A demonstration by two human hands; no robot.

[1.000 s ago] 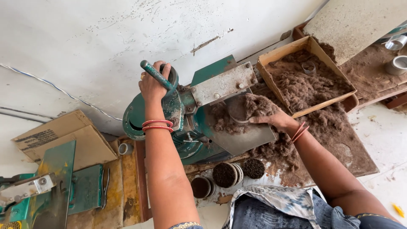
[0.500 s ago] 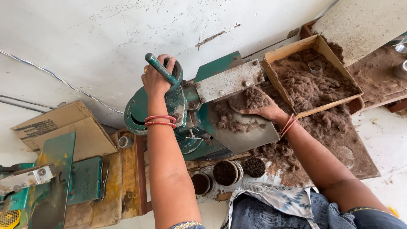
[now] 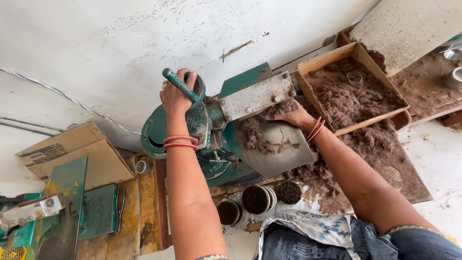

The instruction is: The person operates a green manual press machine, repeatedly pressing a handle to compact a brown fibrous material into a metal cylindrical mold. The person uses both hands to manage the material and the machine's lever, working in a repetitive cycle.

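A green hand-operated press machine stands against the white wall. My left hand is closed around its green lever handle at the top. My right hand reaches under the machine's grey metal plate and pushes a clump of brown fibrous material on the slanted metal chute. Red bangles are on both wrists.
A cardboard box full of brown fibre sits to the right, with loose fibre spread on the board below it. Several round filled cups lie in front of the machine. Flattened cardboard and another green machine are at left.
My right hand has moved from the fibre pile toward the machine, carrying fibre onto the chute under the plate. My left hand stays on the lever.
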